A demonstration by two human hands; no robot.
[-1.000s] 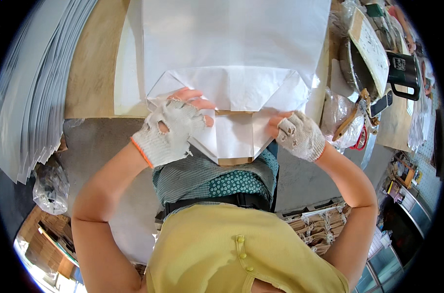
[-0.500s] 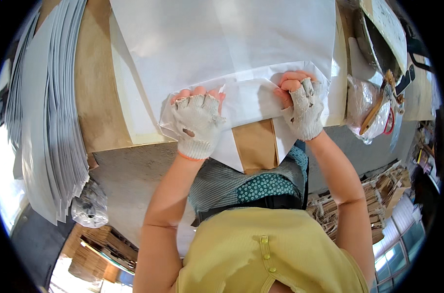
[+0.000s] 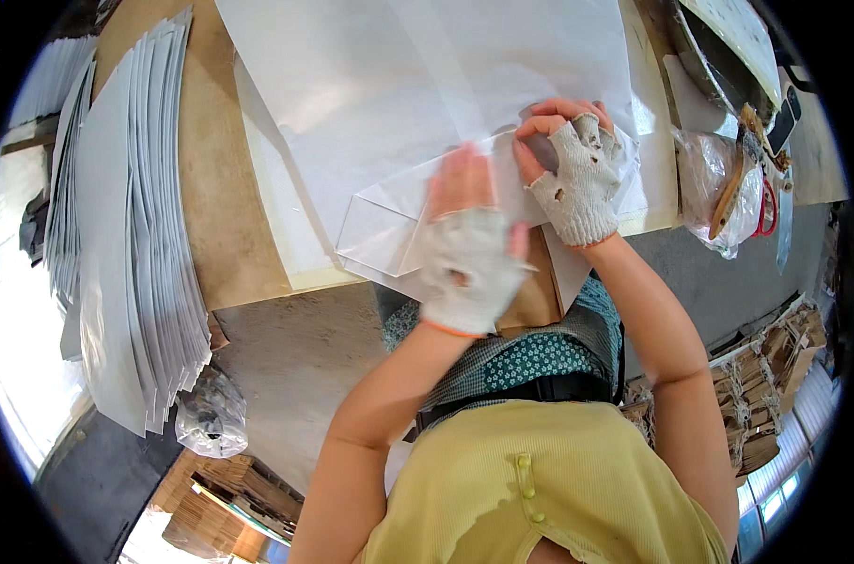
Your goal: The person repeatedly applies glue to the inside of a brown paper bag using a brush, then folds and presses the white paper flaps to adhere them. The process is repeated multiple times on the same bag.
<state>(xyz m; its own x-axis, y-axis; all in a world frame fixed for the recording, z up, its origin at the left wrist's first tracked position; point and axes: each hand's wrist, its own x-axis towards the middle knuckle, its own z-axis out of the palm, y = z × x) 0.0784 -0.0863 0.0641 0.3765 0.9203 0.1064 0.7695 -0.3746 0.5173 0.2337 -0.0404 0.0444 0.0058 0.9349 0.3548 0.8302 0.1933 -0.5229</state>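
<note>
a: where is the folded paper bag (image 3: 464, 202)?

b: it lies flat on the big white sheet (image 3: 399, 85), on the brown bench (image 3: 211, 188), close to the bench's near edge.

a: what is the left hand (image 3: 469, 249) doing?

b: it wears a white glove with bare fingers. it lies open and flat on the bag, palm down. it looks blurry.

a: and the right hand (image 3: 572, 164)?

b: same kind of glove, with small holes. it sits on the bag too, just beside the left hand. its fingers are curled and press on a fold of the bag. i cannot tell if they pinch the paper.

a: what else is near the bag?

b: far to the left of the bag is a stack of grey sheets (image 3: 135, 235), fanned out over the bench edge. to the right of the bag is a clear plastic bag (image 3: 718, 188) with a wooden stick inside. red scissors (image 3: 763, 202) lie just past it. below the stack hangs a small crumpled plastic bag (image 3: 211, 414).
</note>
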